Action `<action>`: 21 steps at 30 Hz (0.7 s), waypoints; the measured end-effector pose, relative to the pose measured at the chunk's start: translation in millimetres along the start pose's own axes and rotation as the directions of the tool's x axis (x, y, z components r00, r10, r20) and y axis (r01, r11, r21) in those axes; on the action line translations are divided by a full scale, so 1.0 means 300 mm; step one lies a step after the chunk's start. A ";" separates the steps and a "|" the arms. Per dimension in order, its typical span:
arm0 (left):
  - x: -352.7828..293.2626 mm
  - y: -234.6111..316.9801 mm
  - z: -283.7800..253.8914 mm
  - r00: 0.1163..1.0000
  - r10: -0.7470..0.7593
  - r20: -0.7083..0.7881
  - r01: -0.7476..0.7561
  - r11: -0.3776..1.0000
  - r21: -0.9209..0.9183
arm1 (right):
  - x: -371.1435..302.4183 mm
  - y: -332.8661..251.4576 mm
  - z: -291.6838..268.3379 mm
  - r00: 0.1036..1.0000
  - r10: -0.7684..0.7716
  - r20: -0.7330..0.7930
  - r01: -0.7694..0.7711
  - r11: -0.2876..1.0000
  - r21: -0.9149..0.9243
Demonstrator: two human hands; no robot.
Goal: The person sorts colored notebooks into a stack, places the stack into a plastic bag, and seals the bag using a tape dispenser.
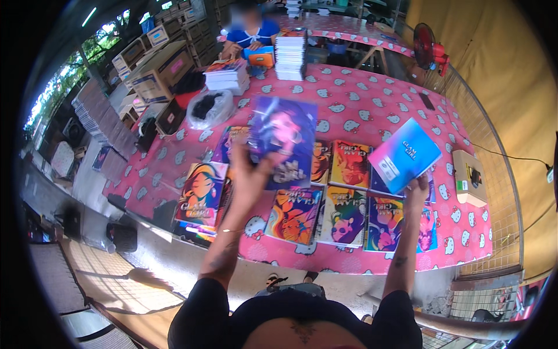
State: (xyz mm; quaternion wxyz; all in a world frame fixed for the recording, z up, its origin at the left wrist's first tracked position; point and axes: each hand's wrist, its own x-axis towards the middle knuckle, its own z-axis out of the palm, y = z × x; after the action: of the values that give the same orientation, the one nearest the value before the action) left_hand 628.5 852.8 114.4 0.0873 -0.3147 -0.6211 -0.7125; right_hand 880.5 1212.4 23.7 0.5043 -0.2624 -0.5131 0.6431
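Observation:
My left hand grips a purple notebook with a pink figure on its cover, lifted above the table and blurred by motion. In my right hand is a blue-and-pink notebook, held tilted by its lower edge over the right end of the laid-out rows. Below both hands lie colourful spiral notebooks, among them an orange-and-purple one, a white-and-rainbow one and a red-and-yellow one. Beside my left forearm sits a small pile topped by an orange notebook.
A pink patterned cloth covers the table. At the far side a person in blue handles an orange notebook beside notebook stacks. A plastic bag of black items, cardboard boxes, an opened carton and a red fan stand around.

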 end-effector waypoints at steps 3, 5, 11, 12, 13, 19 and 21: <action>0.072 0.242 -0.315 0.982 0.001 -0.187 -0.036 0.982 -0.184 | -0.269 -0.007 0.309 0.997 0.055 0.056 -0.063 0.985 0.159; 0.107 0.275 -0.517 0.972 -0.092 -0.215 0.029 0.960 -0.279 | -0.450 -0.006 0.575 0.983 0.079 0.164 -0.093 0.992 0.080; 0.023 -0.077 -0.997 0.990 -0.117 -0.079 0.137 0.922 0.363 | -0.820 0.075 1.116 0.249 -0.431 0.868 0.828 0.560 0.040; 0.001 -0.052 -0.877 0.994 -0.087 0.071 0.016 0.736 0.677 | -0.821 0.144 1.091 0.250 -0.364 0.897 0.856 0.517 -0.029; -0.043 -0.051 -0.870 0.950 -0.166 0.265 -0.163 0.460 0.873 | -0.865 0.192 1.086 0.236 -0.310 0.921 0.871 0.487 -0.059; -0.141 0.106 -0.621 0.960 0.232 0.156 -0.253 0.490 0.834 | -0.700 0.237 0.531 0.772 -0.245 0.587 0.624 0.470 -0.625; -0.216 0.191 -0.321 0.925 0.236 0.299 -0.375 0.701 0.607 | -0.549 0.206 0.141 0.918 -0.079 0.388 0.384 -0.067 -0.921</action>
State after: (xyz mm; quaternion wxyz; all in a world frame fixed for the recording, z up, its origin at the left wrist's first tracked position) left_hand 676.3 732.9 123.1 0.2466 -0.4325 -0.7744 -0.3905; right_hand 879.1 1046.5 -48.8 0.2090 -0.3780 -0.9018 0.0112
